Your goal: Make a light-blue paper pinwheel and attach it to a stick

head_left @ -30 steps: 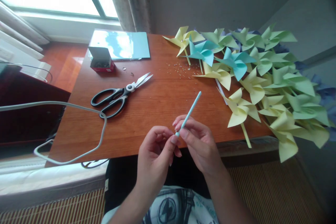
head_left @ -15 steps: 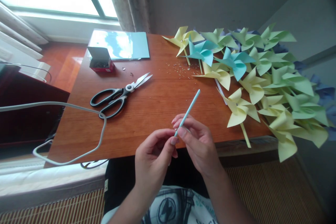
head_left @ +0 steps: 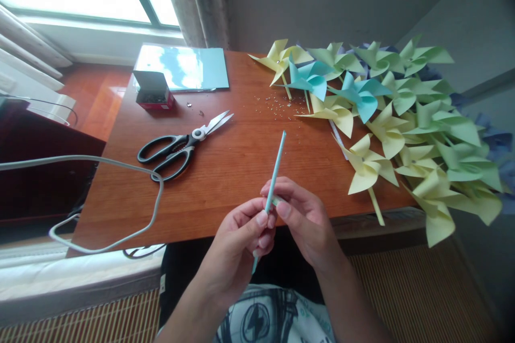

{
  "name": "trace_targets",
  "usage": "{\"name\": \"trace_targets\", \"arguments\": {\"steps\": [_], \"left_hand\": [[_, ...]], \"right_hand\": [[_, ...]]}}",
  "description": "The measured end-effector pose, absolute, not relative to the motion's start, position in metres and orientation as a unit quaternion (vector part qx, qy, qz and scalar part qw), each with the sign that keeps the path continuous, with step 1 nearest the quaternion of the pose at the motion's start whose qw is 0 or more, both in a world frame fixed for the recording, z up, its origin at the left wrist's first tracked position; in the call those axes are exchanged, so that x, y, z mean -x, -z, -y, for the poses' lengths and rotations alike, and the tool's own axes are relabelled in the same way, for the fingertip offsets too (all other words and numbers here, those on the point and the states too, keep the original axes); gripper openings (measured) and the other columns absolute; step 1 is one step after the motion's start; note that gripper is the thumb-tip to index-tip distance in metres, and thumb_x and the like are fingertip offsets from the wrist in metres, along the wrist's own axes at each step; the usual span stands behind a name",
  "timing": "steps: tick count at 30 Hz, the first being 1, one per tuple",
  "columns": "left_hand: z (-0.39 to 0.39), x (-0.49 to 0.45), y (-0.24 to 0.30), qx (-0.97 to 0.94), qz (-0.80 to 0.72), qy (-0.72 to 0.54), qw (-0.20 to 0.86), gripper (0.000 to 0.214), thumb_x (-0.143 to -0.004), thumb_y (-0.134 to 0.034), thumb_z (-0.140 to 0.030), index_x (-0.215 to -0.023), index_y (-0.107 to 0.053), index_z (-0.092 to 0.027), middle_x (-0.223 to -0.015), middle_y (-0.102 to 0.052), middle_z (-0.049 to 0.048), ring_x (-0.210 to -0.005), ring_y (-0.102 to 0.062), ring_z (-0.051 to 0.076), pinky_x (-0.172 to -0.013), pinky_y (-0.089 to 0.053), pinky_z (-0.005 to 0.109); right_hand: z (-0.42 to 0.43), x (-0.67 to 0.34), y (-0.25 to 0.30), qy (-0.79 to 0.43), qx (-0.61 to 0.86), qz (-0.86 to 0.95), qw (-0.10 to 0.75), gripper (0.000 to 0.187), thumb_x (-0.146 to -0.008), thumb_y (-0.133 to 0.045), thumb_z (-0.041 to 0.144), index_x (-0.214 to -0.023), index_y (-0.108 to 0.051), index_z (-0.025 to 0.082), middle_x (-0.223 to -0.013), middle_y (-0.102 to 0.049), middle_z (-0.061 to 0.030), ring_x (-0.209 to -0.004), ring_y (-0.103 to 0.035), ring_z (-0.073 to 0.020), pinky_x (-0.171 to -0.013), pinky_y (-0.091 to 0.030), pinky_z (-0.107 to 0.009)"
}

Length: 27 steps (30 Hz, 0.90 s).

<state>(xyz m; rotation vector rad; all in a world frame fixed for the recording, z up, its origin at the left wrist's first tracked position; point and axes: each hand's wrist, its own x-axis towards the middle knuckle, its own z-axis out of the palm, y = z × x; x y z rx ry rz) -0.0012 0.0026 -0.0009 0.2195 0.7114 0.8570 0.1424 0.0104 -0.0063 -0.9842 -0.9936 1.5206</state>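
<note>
As, right of scissors (head_left: 198, 134), stick (head_left: 276, 171) is clamped by left grip (head_left: 240, 237) and scrap (head_left: 277, 201) by right grip (head_left: 306, 222), creasing is risked by over-squeezing.

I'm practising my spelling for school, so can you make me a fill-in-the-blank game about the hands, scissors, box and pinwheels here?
1. The slender stick in the left hand is light ____.
2. The scissors have handles that are grey and mostly ____.
3. The lower outside of the small open box is ____.
4. From the person's seat, the paper pinwheels are piled toward the ____ side of the wooden table.

Missing words: blue; black; red; right.
</note>
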Motion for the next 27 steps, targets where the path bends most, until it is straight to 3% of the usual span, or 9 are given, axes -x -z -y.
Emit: {"name": "trace_targets", "arguments": {"steps": [8,14,17,22,27], "left_hand": [[-0.001,0.003,0.003,-0.071,-0.279,-0.357,0.889,0.018,-0.09,-0.07,-0.025,-0.08,-0.063,-0.011,-0.062,-0.042,-0.0043,-0.048,-0.027,0.002,-0.044,-0.027,0.013],[-0.001,0.001,0.005,-0.07,-0.286,-0.363,0.884,0.017,-0.092,-0.067,-0.022,-0.08,-0.065,-0.011,-0.067,-0.049,-0.0022,-0.048,-0.033,0.001,-0.045,-0.028,0.013],[-0.001,-0.001,0.003,-0.086,-0.313,-0.377,0.868,0.017,-0.092,-0.068,-0.022,-0.079,-0.066,-0.011,-0.07,-0.052,-0.0009,-0.051,-0.038,0.002,-0.046,-0.03,0.014],[0.004,-0.004,-0.001,-0.151,-0.405,-0.428,0.794,0.015,-0.089,-0.072,-0.026,-0.084,-0.07,-0.012,-0.069,-0.055,-0.001,-0.052,-0.04,0.002,-0.045,-0.026,0.014],[0.01,-0.005,-0.001,-0.232,-0.456,-0.456,0.728,0.013,-0.083,-0.079,-0.025,-0.091,-0.073,-0.016,-0.075,-0.064,0.0001,-0.059,-0.046,0.004,-0.05,-0.033,0.013]], "right_hand": [[-0.013,-0.145,0.006,-0.657,0.399,0.402,0.497,0.014,-0.09,-0.068,0.032,-0.099,-0.077,0.026,-0.105,-0.068,-0.0046,-0.105,-0.061,-0.0215,-0.098,-0.048,-0.035],[-0.014,-0.147,0.005,-0.662,0.402,0.406,0.485,0.009,-0.089,-0.069,0.028,-0.094,-0.076,0.024,-0.106,-0.067,-0.0038,-0.103,-0.062,-0.0194,-0.095,-0.049,-0.032],[-0.014,-0.148,0.006,-0.663,0.417,0.397,0.479,0.009,-0.088,-0.071,0.029,-0.094,-0.076,0.024,-0.108,-0.066,-0.0041,-0.1,-0.063,-0.0185,-0.087,-0.052,-0.029],[-0.014,-0.143,0.006,-0.679,0.421,0.37,0.474,0.012,-0.088,-0.073,0.032,-0.095,-0.074,0.023,-0.104,-0.064,-0.0033,-0.07,-0.059,-0.0117,-0.061,-0.051,-0.025],[-0.015,-0.141,0.005,-0.649,0.421,0.4,0.492,0.008,-0.089,-0.072,0.027,-0.095,-0.074,0.023,-0.098,-0.063,-0.0021,-0.089,-0.059,-0.0151,-0.08,-0.049,-0.026]]}}
